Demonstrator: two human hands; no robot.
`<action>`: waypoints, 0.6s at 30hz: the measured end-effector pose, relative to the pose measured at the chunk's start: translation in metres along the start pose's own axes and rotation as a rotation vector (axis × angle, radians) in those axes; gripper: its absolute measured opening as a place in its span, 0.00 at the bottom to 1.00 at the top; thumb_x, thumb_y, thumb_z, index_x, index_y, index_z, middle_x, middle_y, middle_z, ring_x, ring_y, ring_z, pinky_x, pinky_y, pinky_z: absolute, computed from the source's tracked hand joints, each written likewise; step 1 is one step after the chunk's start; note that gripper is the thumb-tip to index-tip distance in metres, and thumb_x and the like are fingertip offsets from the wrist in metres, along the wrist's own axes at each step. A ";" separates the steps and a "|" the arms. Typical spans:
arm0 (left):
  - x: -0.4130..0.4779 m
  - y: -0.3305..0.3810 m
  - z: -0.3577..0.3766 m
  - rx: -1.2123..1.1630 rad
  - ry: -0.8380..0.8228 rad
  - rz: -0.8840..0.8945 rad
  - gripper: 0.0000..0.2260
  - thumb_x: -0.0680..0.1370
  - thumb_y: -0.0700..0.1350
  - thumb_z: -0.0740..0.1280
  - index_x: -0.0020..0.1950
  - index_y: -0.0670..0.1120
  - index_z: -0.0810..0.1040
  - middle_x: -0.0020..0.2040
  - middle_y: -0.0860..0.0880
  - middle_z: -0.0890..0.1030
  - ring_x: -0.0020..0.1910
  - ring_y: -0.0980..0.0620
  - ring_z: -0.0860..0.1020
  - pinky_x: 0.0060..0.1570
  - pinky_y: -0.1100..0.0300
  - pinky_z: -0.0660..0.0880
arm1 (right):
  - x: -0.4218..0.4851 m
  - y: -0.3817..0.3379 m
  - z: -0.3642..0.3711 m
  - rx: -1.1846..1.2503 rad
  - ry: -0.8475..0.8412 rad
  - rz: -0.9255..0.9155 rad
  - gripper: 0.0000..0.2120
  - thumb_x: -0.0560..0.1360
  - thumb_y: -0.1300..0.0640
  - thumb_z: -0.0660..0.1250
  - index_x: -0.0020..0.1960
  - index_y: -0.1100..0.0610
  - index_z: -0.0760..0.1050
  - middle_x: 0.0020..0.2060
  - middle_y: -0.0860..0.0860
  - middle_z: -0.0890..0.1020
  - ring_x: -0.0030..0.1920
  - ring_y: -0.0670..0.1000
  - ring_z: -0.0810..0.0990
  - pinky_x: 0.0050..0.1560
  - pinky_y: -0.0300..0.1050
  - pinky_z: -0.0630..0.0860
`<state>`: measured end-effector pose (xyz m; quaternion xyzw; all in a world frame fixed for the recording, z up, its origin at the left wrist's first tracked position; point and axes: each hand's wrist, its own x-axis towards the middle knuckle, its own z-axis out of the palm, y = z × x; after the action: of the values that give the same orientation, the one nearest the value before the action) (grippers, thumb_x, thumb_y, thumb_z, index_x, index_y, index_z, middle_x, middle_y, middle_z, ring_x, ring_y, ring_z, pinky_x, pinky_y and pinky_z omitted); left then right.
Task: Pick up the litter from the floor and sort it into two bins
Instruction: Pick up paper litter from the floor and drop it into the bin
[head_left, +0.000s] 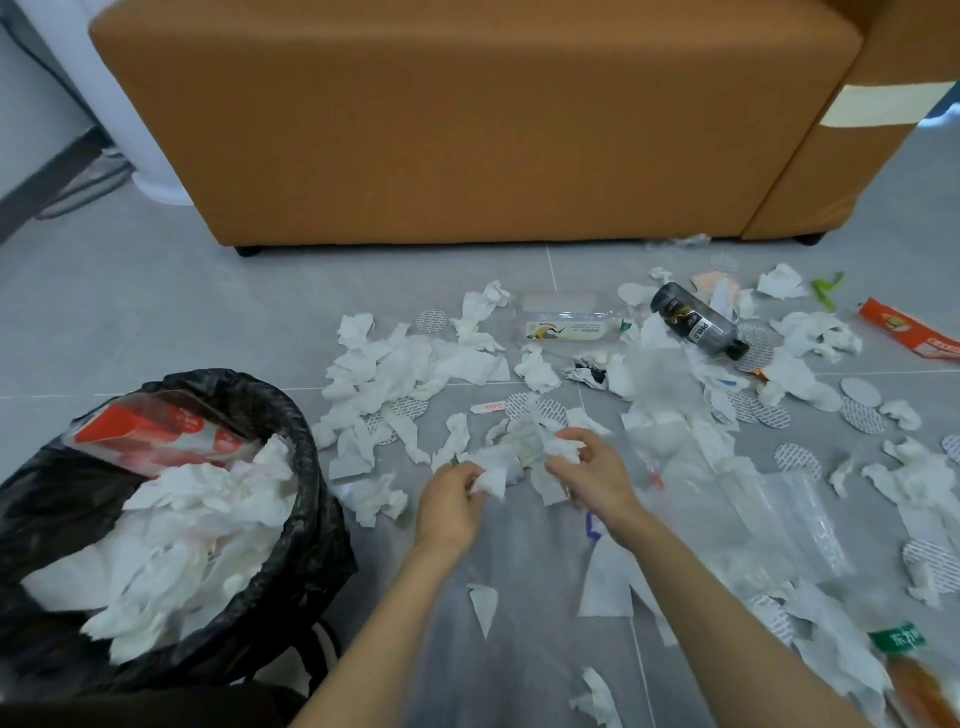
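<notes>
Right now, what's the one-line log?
left hand: pinches small tissue | right hand: grips tissue wad | black-lined bin: holds tissues

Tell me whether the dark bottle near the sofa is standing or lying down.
Lying down: the dark bottle rests on its side among white tissues.

The bin (307, 452) is cropped at left; the blurred bottle (910, 671), perhaps juice, at right.

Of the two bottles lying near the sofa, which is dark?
The dark bottle, grey-labelled with a black cap, lies right of the clear bottle, which is see-through with a pale label.
</notes>
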<state>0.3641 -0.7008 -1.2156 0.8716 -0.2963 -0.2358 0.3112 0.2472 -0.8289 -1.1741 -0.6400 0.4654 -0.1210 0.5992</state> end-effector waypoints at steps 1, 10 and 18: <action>0.002 0.007 -0.008 -0.041 0.039 0.005 0.07 0.74 0.38 0.66 0.50 0.45 0.80 0.46 0.48 0.79 0.45 0.48 0.78 0.42 0.61 0.69 | 0.002 -0.011 -0.002 0.094 -0.010 0.013 0.12 0.72 0.63 0.68 0.54 0.55 0.75 0.37 0.51 0.77 0.34 0.49 0.74 0.31 0.36 0.70; -0.018 0.052 -0.124 -0.236 0.379 0.170 0.08 0.76 0.41 0.66 0.54 0.47 0.80 0.50 0.51 0.79 0.41 0.53 0.78 0.42 0.63 0.71 | -0.029 -0.118 0.007 0.534 -0.390 -0.161 0.08 0.75 0.63 0.60 0.37 0.59 0.70 0.28 0.55 0.70 0.28 0.54 0.71 0.33 0.46 0.68; -0.060 0.001 -0.219 -0.023 0.621 0.053 0.09 0.77 0.41 0.66 0.55 0.46 0.80 0.50 0.49 0.82 0.45 0.52 0.78 0.45 0.59 0.73 | -0.086 -0.179 0.100 0.041 -0.586 -0.404 0.16 0.72 0.58 0.68 0.57 0.44 0.75 0.57 0.53 0.76 0.47 0.45 0.76 0.43 0.35 0.73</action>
<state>0.4514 -0.5736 -1.0492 0.8905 -0.2072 0.0464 0.4025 0.3536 -0.7269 -1.0072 -0.7145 0.1351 -0.0578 0.6840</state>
